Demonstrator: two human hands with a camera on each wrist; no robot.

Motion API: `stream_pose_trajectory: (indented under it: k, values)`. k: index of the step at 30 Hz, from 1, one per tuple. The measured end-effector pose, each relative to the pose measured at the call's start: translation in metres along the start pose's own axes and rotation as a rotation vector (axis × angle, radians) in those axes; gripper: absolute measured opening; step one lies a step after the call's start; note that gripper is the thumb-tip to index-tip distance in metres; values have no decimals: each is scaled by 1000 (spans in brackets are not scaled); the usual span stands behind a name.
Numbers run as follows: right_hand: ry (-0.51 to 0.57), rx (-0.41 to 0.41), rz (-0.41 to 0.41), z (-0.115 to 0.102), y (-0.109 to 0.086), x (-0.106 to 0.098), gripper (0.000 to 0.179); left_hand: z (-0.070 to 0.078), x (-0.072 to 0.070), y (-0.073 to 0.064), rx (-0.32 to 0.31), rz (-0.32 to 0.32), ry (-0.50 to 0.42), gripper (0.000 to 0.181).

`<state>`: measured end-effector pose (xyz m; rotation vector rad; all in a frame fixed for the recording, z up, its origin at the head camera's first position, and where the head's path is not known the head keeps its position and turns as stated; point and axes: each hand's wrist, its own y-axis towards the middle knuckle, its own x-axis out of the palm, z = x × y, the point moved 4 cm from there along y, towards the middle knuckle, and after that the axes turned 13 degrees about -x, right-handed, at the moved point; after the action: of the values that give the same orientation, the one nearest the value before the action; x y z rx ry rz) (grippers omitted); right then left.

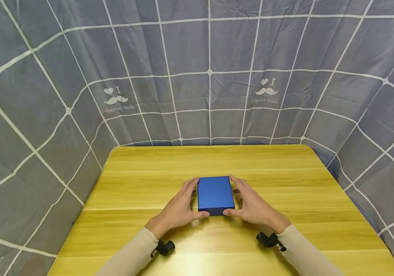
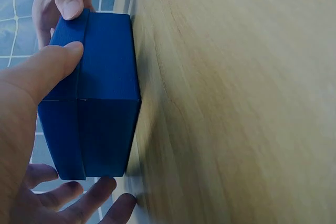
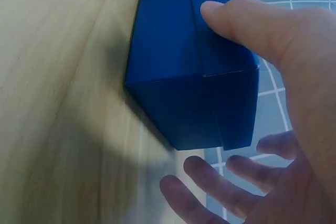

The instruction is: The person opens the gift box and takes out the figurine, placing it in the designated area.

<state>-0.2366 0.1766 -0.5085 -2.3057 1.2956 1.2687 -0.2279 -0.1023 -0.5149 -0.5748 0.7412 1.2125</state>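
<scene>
Head view puts both bare hands around one small box, left hand (image 1: 179, 210) and right hand (image 1: 254, 208) mirroring each other. Each is clamped lightly on its side of the blue lidded box (image 1: 215, 193): the thumb presses the near face close to a corner, the forefinger reaches the far corner, and the remaining fingers spread loosely beside the wall. The box stands upright between them, and the wrist views show both thumbs on the front of the lid (image 2: 67, 135), above the line where it meets the base (image 3: 163, 35). The lid is on, though how tightly it fits I cannot tell. Taking a two-handed hold looks like the step in hand. To my eye, the next move calls for even pressure from both sides, so the box stays square, and for thumbs kept on the lid alone if it is to part from the base. Beyond the hands come black wrist mounts (image 1: 165, 248) and beige sleeves (image 1: 129, 253), then the wood-grain bench (image 1: 145, 163) under the box, and past its far edge a grey curtain (image 1: 190, 46) with white grid lines and moustache prints.
</scene>
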Motion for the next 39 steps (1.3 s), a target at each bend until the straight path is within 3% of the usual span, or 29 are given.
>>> stream_pose_trajectory:
  k: [14,39]
  values:
    - [37,-1,-5,4,-2,10,128,0,6,3,-9,-22,-30,123]
    - [38,11,1,3,2,3,125,5,2,5,-2,-18,-36,119]
